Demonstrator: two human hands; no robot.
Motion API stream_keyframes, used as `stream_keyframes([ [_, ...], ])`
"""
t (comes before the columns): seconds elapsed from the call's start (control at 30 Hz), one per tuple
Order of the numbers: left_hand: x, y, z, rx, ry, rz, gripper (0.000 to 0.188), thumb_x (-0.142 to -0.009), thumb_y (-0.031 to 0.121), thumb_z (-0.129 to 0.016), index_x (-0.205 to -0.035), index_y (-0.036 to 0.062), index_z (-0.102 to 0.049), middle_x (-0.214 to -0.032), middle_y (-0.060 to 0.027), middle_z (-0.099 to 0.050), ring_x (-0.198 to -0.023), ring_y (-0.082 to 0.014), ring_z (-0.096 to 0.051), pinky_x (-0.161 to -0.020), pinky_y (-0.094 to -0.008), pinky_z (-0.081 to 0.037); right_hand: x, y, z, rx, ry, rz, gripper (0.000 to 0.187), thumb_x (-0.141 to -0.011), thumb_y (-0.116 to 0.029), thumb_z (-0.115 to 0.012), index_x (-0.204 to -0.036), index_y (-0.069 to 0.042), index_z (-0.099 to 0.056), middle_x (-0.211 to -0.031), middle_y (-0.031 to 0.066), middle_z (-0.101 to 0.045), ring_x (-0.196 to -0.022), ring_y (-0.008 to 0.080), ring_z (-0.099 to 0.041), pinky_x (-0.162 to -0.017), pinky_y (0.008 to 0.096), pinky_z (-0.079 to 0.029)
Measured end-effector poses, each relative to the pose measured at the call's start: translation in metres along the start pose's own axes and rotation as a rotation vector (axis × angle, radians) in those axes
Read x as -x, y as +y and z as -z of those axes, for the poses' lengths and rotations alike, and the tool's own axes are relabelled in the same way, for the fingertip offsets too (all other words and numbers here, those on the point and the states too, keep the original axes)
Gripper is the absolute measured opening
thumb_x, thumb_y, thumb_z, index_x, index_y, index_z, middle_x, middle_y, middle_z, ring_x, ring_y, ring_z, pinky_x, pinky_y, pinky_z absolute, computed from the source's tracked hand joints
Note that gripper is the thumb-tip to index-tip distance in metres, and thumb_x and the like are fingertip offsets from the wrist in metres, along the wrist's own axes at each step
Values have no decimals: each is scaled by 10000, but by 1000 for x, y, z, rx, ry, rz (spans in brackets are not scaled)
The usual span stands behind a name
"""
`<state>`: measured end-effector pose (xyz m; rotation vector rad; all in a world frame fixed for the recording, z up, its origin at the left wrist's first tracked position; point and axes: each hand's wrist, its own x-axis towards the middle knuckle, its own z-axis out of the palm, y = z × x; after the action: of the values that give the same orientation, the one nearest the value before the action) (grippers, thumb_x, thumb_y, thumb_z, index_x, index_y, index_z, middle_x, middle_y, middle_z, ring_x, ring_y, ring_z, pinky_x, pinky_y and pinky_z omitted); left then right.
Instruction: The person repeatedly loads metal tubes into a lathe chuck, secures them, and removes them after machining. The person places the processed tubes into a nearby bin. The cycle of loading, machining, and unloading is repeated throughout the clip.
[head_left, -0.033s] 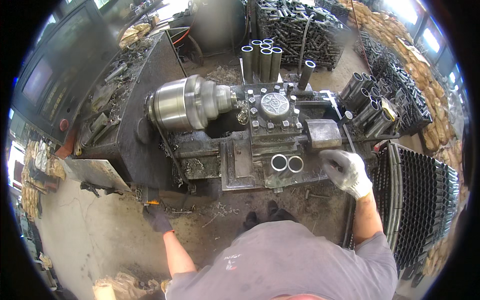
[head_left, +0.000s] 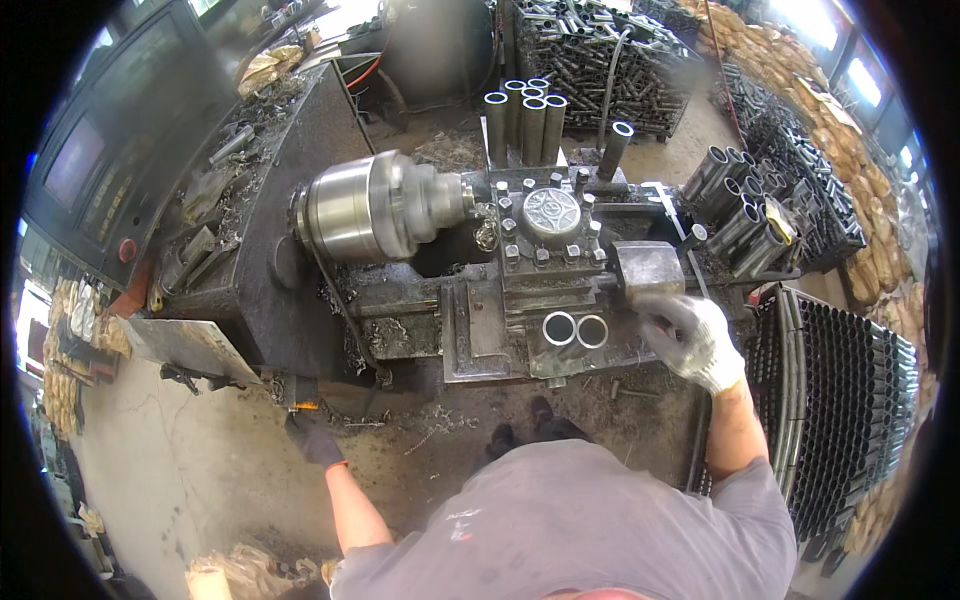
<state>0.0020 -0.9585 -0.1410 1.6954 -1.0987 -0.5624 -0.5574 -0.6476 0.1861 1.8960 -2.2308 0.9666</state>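
Note:
My right hand (head_left: 697, 343), in a white glove with a grey palm, is curled at the right front of a metal lathe, beside a smooth metal block (head_left: 648, 268). Its fingers are bent and slightly blurred; whatever they grip is hidden. Low at the left, my left hand (head_left: 316, 443) wears a dark glove and reaches to a small orange-marked part (head_left: 305, 405) under the machine's front. Its fingers blend into the dark background. The stepped chuck (head_left: 350, 207) looks blurred at its narrower end. A square tool post (head_left: 551, 215) with several bolts stands right of it.
Two metal tubes (head_left: 577, 347) stand on the carriage's front. More tubes (head_left: 533, 135) stand behind the tool post, and others (head_left: 735, 235) lean at the right. A rack of stacked tubes (head_left: 845, 390) is by my right arm. Metal shavings (head_left: 440, 428) lie on the floor.

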Motion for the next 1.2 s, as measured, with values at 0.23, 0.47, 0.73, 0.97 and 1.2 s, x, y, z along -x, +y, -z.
stream_keyframes([
  [0.23, 5, 12, 12, 776, -263, 597, 238, -1078, 390, -576, -1037, 169, -656, -904, -18, -673, -750, -174, -617, -591, -326, -475, -128, 5, -30, -176, -146, 414, 252, -891, -170, -773, -1127, -81, -775, -914, 110, -773, -777, 292, -763, -731, 412, -615],
  [0.47, 189, 0, -57, 528, -290, 599, 229, -1040, 312, -670, -1002, 86, -668, -829, -73, -675, -736, -189, -645, -636, -345, -532, -272, -12, -116, 320, -851, 498, 487, -869, -397, -800, -1258, -108, -755, -1072, 97, -787, -1003, 309, -759, -861, 422, -599],
  [0.73, 246, 3, -50, 358, -531, 655, 287, -991, 285, -714, -1117, 28, -693, -956, -163, -743, -731, -263, -711, -657, -393, -592, -307, 22, -189, 49, -1224, 92, 520, -860, -399, -830, -1230, -38, -775, -1094, 122, -787, -873, 240, -755, -794, 369, -609],
  [0.97, 230, -9, -22, 298, -442, 595, 277, -1018, 273, -690, -1112, 12, -693, -961, -151, -743, -758, -244, -708, -679, -378, -582, -297, 84, -109, -916, -237, -587, 484, -900, -282, -853, -1293, -22, -741, -1191, 134, -778, -958, 185, -751, -846, 279, -619],
  [1.2, 183, 125, -55, -23, -654, 41, 248, -1054, 218, -631, -1174, 7, -682, -1032, -110, -741, -919, -249, -686, -880, -362, -544, -368, -13, -56, 109, 474, 150, 293, -958, -191, -688, -1206, -50, -754, -971, 168, -793, -870, 266, -777, -796, 338, -638],
])
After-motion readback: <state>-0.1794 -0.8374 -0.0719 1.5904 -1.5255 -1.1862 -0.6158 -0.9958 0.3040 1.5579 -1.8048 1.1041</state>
